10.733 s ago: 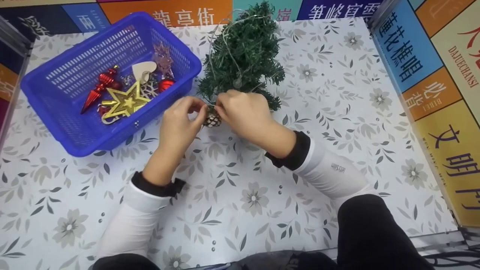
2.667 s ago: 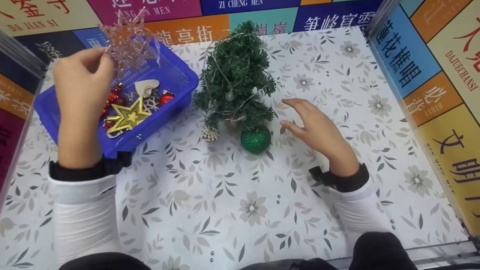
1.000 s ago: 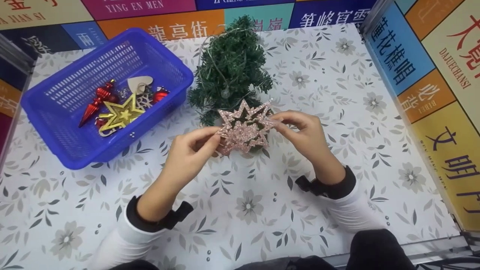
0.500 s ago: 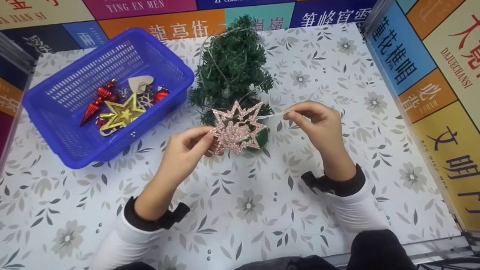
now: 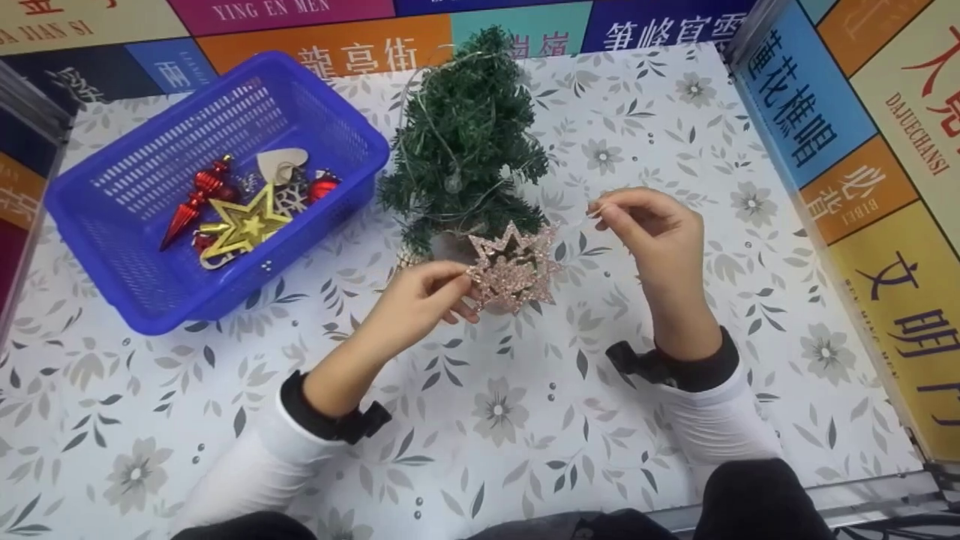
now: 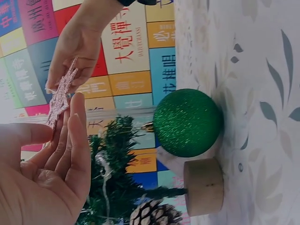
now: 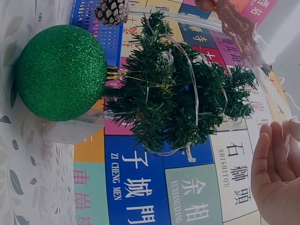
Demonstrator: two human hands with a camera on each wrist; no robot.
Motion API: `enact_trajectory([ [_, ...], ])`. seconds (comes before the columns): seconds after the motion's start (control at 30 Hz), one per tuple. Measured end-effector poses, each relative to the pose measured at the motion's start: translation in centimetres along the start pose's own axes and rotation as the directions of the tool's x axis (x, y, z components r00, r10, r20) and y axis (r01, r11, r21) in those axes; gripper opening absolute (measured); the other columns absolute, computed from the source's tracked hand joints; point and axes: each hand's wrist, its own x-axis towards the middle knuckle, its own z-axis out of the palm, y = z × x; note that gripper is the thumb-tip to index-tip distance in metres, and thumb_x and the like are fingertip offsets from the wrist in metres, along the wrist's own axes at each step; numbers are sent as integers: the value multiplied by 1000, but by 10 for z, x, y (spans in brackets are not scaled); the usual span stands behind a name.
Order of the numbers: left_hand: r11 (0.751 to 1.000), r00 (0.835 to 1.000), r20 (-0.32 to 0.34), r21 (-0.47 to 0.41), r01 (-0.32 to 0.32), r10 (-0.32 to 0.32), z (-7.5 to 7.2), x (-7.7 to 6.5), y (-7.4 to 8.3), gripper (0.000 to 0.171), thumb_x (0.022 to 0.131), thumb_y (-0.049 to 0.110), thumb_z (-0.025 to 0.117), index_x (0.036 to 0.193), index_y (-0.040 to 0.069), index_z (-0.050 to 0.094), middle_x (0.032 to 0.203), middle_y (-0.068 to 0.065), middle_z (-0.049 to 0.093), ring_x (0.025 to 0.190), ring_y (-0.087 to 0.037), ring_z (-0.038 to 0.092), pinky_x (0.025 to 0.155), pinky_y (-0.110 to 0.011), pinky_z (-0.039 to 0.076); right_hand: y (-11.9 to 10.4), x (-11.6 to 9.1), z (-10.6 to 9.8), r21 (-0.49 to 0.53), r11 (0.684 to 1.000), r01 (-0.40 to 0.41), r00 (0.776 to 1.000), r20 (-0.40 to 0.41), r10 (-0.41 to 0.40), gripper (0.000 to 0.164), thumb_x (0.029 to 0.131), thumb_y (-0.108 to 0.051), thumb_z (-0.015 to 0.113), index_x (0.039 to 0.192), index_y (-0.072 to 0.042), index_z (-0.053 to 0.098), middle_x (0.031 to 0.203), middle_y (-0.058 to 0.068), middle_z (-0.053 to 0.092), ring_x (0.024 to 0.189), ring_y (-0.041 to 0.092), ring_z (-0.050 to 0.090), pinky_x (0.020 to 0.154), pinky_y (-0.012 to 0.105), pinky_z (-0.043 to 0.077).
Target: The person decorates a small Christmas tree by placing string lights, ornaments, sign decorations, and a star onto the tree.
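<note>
My left hand (image 5: 416, 304) pinches a pink glitter star ornament (image 5: 517, 271) by its left points, in front of the small artificial Christmas tree (image 5: 469, 142). To the star's right, my right hand (image 5: 656, 236) has thumb and forefinger together. The right wrist view shows a clear hanging ribbon (image 7: 271, 89) running from the star to those fingertips. Under the lower branches hangs a green glitter ball (image 6: 187, 123), mostly behind the star in the head view. A pine cone (image 7: 111, 11) hangs on the tree's other side.
A blue plastic basket (image 5: 97, 289) stands left of the tree. Inside are a gold star (image 5: 251, 223), a red finial-shaped ornament (image 5: 196, 199), a wooden heart (image 5: 282, 163) and a red ball (image 5: 322, 187). Wire lights wrap the tree. Printed panels border the table at back and sides.
Earlier both hands worked at the pine cone. Later the left hand lifted the pink star from the basket to the tree. Lately the star shifted right, and the right hand drew away up and right.
</note>
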Motion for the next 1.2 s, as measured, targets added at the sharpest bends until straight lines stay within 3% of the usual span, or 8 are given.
enact_trajectory([
  [0.2, 999, 997, 73, 44, 31, -34, 7, 10, -6, 29, 100, 12, 49, 121, -1, 61, 104, -17, 70, 80, -22, 72, 73, -33, 59, 0, 0, 0, -52, 998, 22, 1000, -18, -23, 13, 82, -8, 77, 85, 3, 73, 77, 3, 73, 68, 14, 66, 66, 22, 55],
  [0.47, 992, 995, 86, 120, 35, -46, 13, 19, -6, 26, 100, 16, 49, 117, 4, 65, 107, -10, 72, 81, -20, 72, 71, -33, 58, -1, 1, 0, -39, 998, 48, 998, -43, -50, 8, 81, -1, 76, 85, 4, 73, 76, 3, 73, 68, 12, 66, 66, 20, 52],
  [0.77, 984, 993, 92, 169, 59, -75, 15, 18, -9, 31, 100, 17, 50, 126, 4, 60, 110, -12, 71, 86, -27, 72, 77, -42, 58, 0, 1, 0, -67, 996, 66, 998, -14, -67, 7, 81, -1, 75, 85, 4, 73, 77, 2, 72, 69, 12, 66, 66, 20, 51],
  [1.0, 983, 990, 137, 181, -3, -22, 14, 19, -10, 27, 100, 17, 51, 120, 7, 65, 105, -10, 72, 83, -25, 71, 75, -43, 58, -4, 7, -3, -105, 991, 84, 996, 30, -82, 8, 81, 1, 75, 86, 6, 72, 78, 0, 72, 72, 11, 66, 68, 18, 52],
  [1.2, 982, 992, 122, 185, -43, 20, 3, 13, -4, 26, 100, 19, 51, 118, 11, 67, 104, -7, 73, 84, -21, 70, 79, -35, 57, -5, 26, -13, -248, 957, 149, 986, 113, -125, 13, 83, 0, 73, 88, 11, 70, 81, -6, 72, 74, 7, 65, 70, 17, 52],
])
